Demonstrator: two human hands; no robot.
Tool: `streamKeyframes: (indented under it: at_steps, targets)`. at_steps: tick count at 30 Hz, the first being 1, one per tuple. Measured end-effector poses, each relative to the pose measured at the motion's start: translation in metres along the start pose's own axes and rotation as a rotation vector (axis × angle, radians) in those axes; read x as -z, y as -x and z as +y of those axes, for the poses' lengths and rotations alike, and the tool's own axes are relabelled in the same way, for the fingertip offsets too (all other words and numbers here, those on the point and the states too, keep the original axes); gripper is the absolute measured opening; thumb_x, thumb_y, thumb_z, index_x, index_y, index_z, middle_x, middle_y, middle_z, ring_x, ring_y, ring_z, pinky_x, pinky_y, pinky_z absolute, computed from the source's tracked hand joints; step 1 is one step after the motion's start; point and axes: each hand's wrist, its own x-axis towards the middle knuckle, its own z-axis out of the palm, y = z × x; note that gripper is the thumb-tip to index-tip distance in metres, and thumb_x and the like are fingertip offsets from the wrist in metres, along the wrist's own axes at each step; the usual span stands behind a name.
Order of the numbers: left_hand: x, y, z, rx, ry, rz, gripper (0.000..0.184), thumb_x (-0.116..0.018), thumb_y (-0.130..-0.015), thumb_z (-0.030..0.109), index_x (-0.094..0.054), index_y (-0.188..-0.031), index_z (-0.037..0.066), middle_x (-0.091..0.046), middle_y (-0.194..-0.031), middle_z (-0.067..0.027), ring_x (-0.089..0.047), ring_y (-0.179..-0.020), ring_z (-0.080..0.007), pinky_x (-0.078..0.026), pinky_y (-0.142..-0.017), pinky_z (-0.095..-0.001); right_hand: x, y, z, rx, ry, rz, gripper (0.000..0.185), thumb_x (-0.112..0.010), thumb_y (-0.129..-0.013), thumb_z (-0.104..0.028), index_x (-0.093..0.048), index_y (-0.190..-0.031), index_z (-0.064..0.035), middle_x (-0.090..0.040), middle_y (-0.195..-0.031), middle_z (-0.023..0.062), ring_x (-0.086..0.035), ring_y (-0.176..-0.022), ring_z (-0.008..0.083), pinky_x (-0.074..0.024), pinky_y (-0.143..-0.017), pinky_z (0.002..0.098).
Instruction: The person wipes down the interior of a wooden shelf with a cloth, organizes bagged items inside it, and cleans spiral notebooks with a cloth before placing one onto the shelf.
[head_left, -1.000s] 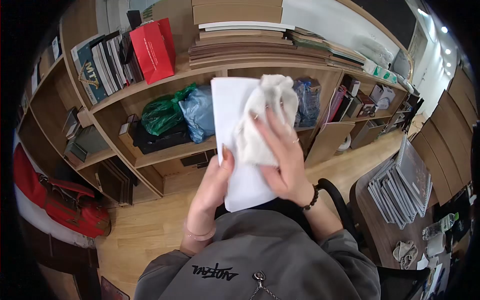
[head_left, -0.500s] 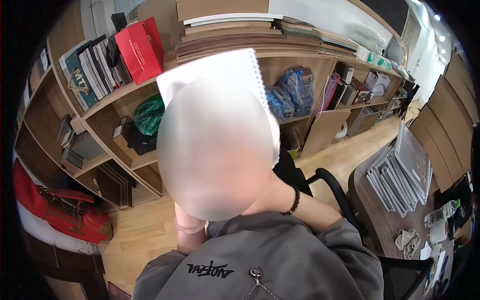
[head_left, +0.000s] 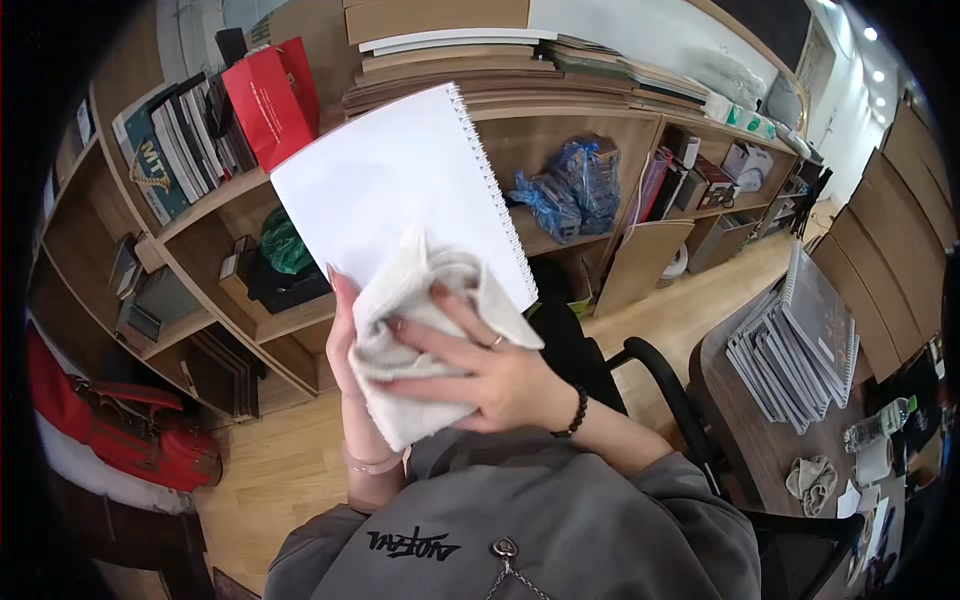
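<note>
A white spiral-bound notebook [head_left: 390,180] is held up in front of my chest, tilted, its wire binding along the right edge. My left hand [head_left: 345,345] grips it at the lower left edge, with the thumb side showing and the other fingers hidden behind. Over the notebook's lower part lies a crumpled off-white cloth [head_left: 410,410]. My right hand [head_left: 500,380], with a ring and a dark bead bracelet, presses its fingers into the cloth's folds against the notebook.
On the right, a desk holds a stack of spiral notebooks [head_left: 790,350], a clear bottle [head_left: 880,425] and a crumpled cloth [head_left: 811,484]. A black chair [head_left: 665,385] stands beside it. Ahead runs a wooden shelf [head_left: 225,205] with books, bags and boards. A red bag [head_left: 150,430] lies at left.
The notebook has shifted left and its page now shows plainly. Both hands and the cloth are now visible; a blurred patch covered that area before.
</note>
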Motion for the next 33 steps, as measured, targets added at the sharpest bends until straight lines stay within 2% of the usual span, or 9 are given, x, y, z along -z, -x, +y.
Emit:
streamKeyframes:
  at_steps: [3, 6, 9, 14, 16, 22, 25, 28, 33]
  targets:
    - [0.002, -0.003, 0.000, 0.055, -0.055, 0.140, 0.050, -0.032, -0.094, 0.035, -0.026, -0.133, 0.004, -0.040, -0.130, -0.0116, -0.043, -0.116, -0.0260, -0.037, -0.096, -0.0394, 0.014, -0.010, 0.019, -0.149, 0.078, 0.028, 0.060, -0.063, -0.060, -0.040, -0.055, -0.119, -0.0288, -0.034, -0.137, 0.0125, -0.020, -0.128, 0.0429, -0.0098, -0.105, 0.0510]
    - [-0.012, -0.003, -0.010, -0.014, -0.050, 0.197, 0.051, -0.033, -0.094, 0.035, -0.026, -0.133, 0.004, -0.041, -0.130, -0.0122, -0.043, -0.116, -0.0259, -0.036, -0.097, -0.0394, 0.018, -0.020, 0.033, -0.286, 0.000, 0.324, 0.061, -0.065, -0.058, -0.041, -0.055, -0.117, -0.0339, -0.039, -0.135, 0.0056, -0.022, -0.129, 0.0399, -0.0113, -0.106, 0.0504]
    - [0.001, 0.012, -0.008, -0.026, -0.124, 0.162, 0.051, -0.033, -0.094, 0.035, -0.025, -0.134, 0.004, -0.040, -0.130, -0.0117, -0.043, -0.116, -0.0252, -0.035, -0.097, -0.0394, -0.005, -0.003, -0.010, -0.036, 0.017, 0.142, 0.059, -0.061, -0.064, -0.035, -0.053, -0.122, -0.0262, -0.036, -0.137, 0.0100, -0.020, -0.129, 0.0405, -0.0122, -0.105, 0.0509]
    - [-0.001, 0.003, -0.009, 0.037, 0.000, 0.131, 0.050, -0.035, -0.094, 0.034, -0.025, -0.134, 0.005, -0.041, -0.129, -0.0113, -0.043, -0.116, -0.0240, -0.035, -0.097, -0.0388, 0.009, 0.006, 0.010, -0.087, 0.063, 0.111, 0.055, -0.059, -0.066, -0.031, -0.055, -0.119, -0.0206, -0.035, -0.136, 0.0135, -0.020, -0.129, 0.0429, -0.0123, -0.104, 0.0535]
    - [-0.007, 0.005, -0.015, 0.039, -0.018, 0.139, 0.050, -0.035, -0.094, 0.033, -0.025, -0.134, 0.005, -0.041, -0.129, -0.0113, -0.043, -0.116, -0.0240, -0.035, -0.097, -0.0388, 0.023, -0.003, 0.030, -0.389, -0.272, 0.500, 0.050, -0.057, -0.069, -0.026, -0.056, -0.118, -0.0156, -0.035, -0.135, 0.0168, -0.020, -0.129, 0.0421, -0.0135, -0.105, 0.0522]
    - [0.006, 0.013, -0.012, 0.256, 0.044, 0.374, 0.051, -0.037, -0.093, 0.033, -0.025, -0.134, 0.004, -0.039, -0.131, -0.0123, -0.042, -0.117, -0.0248, -0.034, -0.098, -0.0386, 0.001, 0.014, 0.003, -0.147, -0.026, 0.254, 0.049, -0.053, -0.072, -0.022, -0.053, -0.120, -0.0138, -0.034, -0.136, 0.0168, -0.019, -0.129, 0.0437, -0.0144, -0.105, 0.0521]
    - [-0.003, 0.010, -0.013, 0.151, -0.028, 0.221, 0.052, -0.038, -0.092, 0.033, -0.024, -0.134, 0.003, -0.038, -0.132, -0.0120, -0.042, -0.117, -0.0246, -0.034, -0.098, -0.0378, -0.008, 0.020, 0.001, 0.026, -0.058, 0.124, 0.049, -0.051, -0.073, -0.024, -0.053, -0.120, -0.0112, -0.032, -0.137, 0.0172, -0.018, -0.128, 0.0455, -0.0134, -0.104, 0.0530]
    - [-0.010, 0.008, -0.022, 0.083, -0.110, 0.166, 0.053, -0.039, -0.092, 0.032, -0.024, -0.134, 0.002, -0.038, -0.132, -0.0119, -0.042, -0.117, -0.0240, -0.035, -0.097, -0.0366, 0.012, 0.010, 0.022, -0.478, -0.284, 0.565, 0.045, -0.055, -0.070, -0.027, -0.061, -0.112, -0.0132, -0.034, -0.136, 0.0154, -0.019, -0.127, 0.0476, -0.0138, -0.104, 0.0539]
    - [0.006, 0.016, -0.021, 0.130, -0.200, 0.179, 0.055, -0.041, -0.091, 0.033, -0.025, -0.132, 0.000, -0.041, -0.129, -0.0127, -0.043, -0.115, -0.0225, -0.035, -0.097, -0.0340, -0.006, 0.020, -0.002, -0.156, 0.071, 0.328, 0.047, -0.055, -0.070, -0.029, -0.059, -0.113, -0.0133, -0.036, -0.135, 0.0151, -0.020, -0.128, 0.0452, -0.0153, -0.105, 0.0498]
